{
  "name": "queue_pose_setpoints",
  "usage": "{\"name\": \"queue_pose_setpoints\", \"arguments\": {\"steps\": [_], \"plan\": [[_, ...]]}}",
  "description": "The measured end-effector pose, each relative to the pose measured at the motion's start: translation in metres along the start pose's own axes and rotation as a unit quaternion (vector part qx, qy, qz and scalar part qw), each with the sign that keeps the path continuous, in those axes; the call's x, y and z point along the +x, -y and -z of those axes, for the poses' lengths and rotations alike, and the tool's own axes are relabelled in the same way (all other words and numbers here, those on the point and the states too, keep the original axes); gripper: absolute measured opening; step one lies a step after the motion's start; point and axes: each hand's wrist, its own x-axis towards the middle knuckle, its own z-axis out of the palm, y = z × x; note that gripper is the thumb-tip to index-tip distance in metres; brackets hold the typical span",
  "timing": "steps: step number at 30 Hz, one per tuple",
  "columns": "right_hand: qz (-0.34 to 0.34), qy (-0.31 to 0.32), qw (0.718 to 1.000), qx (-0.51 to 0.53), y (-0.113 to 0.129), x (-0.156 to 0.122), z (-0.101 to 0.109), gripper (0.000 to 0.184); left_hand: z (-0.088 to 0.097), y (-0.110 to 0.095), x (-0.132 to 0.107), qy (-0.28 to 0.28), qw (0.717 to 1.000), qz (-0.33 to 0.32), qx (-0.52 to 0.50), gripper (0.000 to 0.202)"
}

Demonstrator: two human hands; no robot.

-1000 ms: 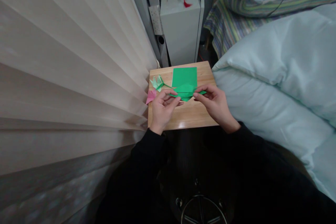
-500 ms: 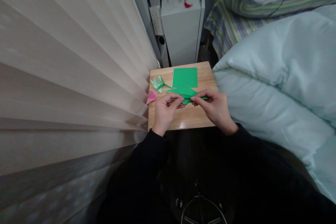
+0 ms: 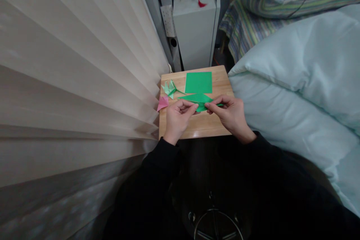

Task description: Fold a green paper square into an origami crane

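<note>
A folded green paper [image 3: 197, 99] is held low over a small wooden table [image 3: 208, 123]. My left hand [image 3: 177, 118] pinches its left part, fingers closed. My right hand [image 3: 230, 114] pinches its right part, with a green tip sticking out past the fingers. Both hands meet near the paper's middle. A flat green square sheet [image 3: 198, 82] lies just behind the folded piece.
A light green folded paper figure [image 3: 170, 89] and a pink folded piece [image 3: 162, 102] lie at the table's left edge. Pleated curtains [image 3: 70, 75] hang on the left, a pale blue duvet [image 3: 295, 82] lies to the right, a white cabinet [image 3: 194, 22] stands behind.
My hands have drawn closer together along the folded green paper and lowered it toward the table. The paper now looks flatter and narrower.
</note>
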Motion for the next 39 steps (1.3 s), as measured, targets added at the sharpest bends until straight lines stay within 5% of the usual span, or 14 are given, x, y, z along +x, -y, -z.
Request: {"name": "queue_pose_setpoints", "arguments": {"steps": [16,20,22,24,28,39], "plan": [[0.009,0.006,1.0,-0.002,0.004,0.001,0.0,0.037,-0.003,-0.009,-0.008,-0.047,0.995,-0.081,0.044,0.044],[0.039,0.106,0.988,-0.11,0.006,0.006,0.014,0.032,0.013,-0.01,0.001,-0.091,0.979,-0.145,0.115,0.068],[0.047,0.182,0.969,-0.158,0.007,0.008,0.02,0.028,0.02,-0.008,0.007,-0.051,0.985,-0.124,0.11,0.064],[0.053,0.233,0.954,-0.183,0.007,0.009,0.025,0.024,0.023,-0.005,0.01,0.048,0.992,-0.065,0.094,0.053],[0.042,0.254,0.951,-0.173,0.004,0.011,0.029,0.017,0.018,0.005,0.007,0.208,0.973,0.018,0.093,0.024],[-0.008,0.137,0.99,-0.023,-0.006,0.012,0.018,0.05,0.006,0.006,0.005,0.206,0.973,0.099,0.011,0.034]]}}
